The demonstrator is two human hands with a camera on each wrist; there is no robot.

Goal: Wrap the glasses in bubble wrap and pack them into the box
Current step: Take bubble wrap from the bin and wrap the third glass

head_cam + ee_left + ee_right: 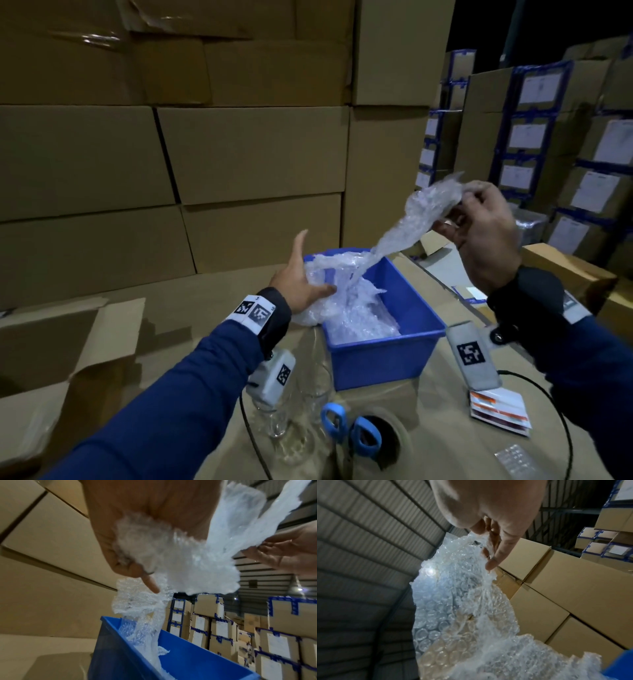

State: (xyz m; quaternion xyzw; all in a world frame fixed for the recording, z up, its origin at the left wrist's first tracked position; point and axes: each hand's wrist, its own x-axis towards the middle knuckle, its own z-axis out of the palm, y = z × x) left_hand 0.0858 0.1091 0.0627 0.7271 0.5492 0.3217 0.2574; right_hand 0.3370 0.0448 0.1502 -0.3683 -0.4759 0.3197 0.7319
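The right hand (479,226) pinched one corner of the bubble wrap (397,236), light, limp and clingy, while the left hand (301,284) lay spread against the bunch above the blue bin (383,359); the fragile glasses (274,421) probably wanted gripping low round the bowl.

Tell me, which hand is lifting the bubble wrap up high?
The right hand. It pinches the top end of the bubble wrap up in the air, while the left hand stays low by the blue bin, touching the bunched part.

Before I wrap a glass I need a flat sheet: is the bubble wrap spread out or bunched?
Bunched. The bubble wrap hangs twisted from the right hand down into the blue bin, crumpled against the left hand.
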